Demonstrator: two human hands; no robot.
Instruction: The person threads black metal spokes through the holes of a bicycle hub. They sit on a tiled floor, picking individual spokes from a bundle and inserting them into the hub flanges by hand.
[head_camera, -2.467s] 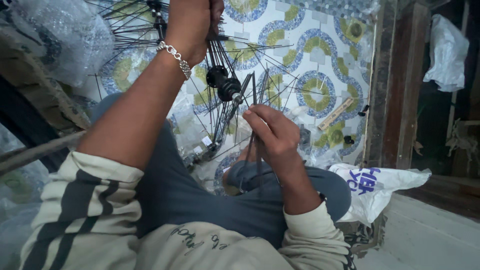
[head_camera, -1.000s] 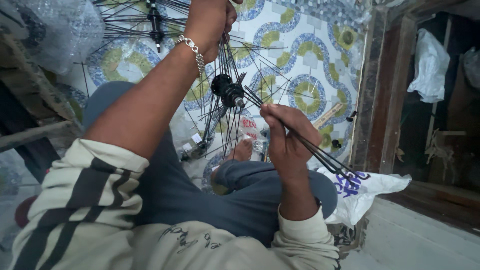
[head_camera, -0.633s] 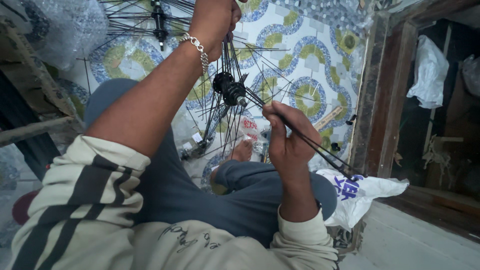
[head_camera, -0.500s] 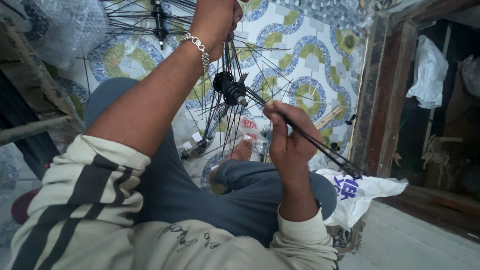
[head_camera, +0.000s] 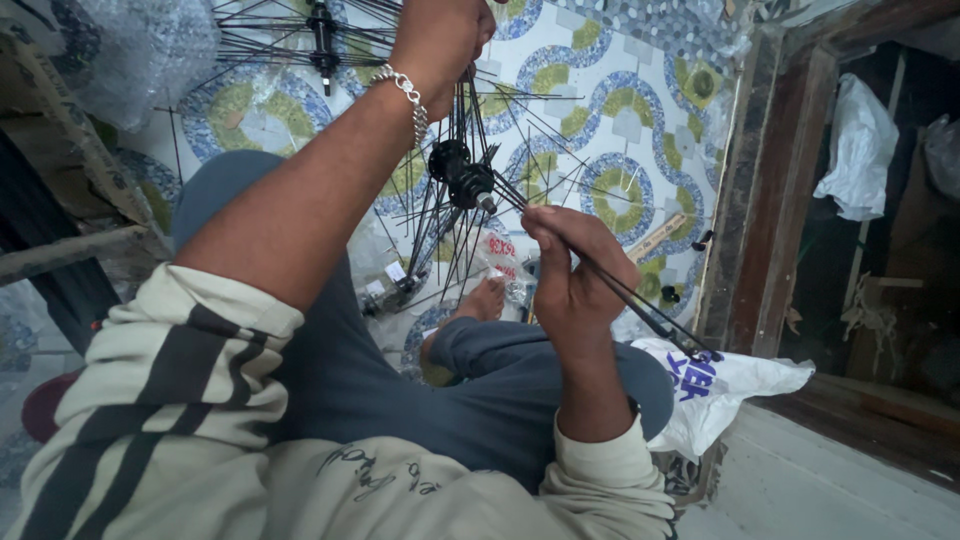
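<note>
Spokes (head_camera: 640, 300), thin and black, run in a small bundle through the right hand (head_camera: 572, 275), whose fingers are pinched shut around them; the free ends slant down to the right and end over a white plastic bag (head_camera: 735, 385) on the floor. Their upper ends reach toward a black wheel hub (head_camera: 462, 182), held up in mid-air above the person's lap, with more spokes fanning out from it in all directions. The left hand (head_camera: 440, 40) is raised at the top edge and partly cut off by it; it is closed on several spokes above the hub, though exactly how many cannot be made out. A silver chain bracelet (head_camera: 405, 92) circles that wrist. A second spoked hub (head_camera: 322, 30) lies on the patterned tiled floor (head_camera: 620, 110) at upper left, its far side out of frame. A bare foot (head_camera: 485, 300) shows beneath the hub, beside small packets too blurred to identify. A dark wooden frame (head_camera: 750, 190) stands to the right.
</note>
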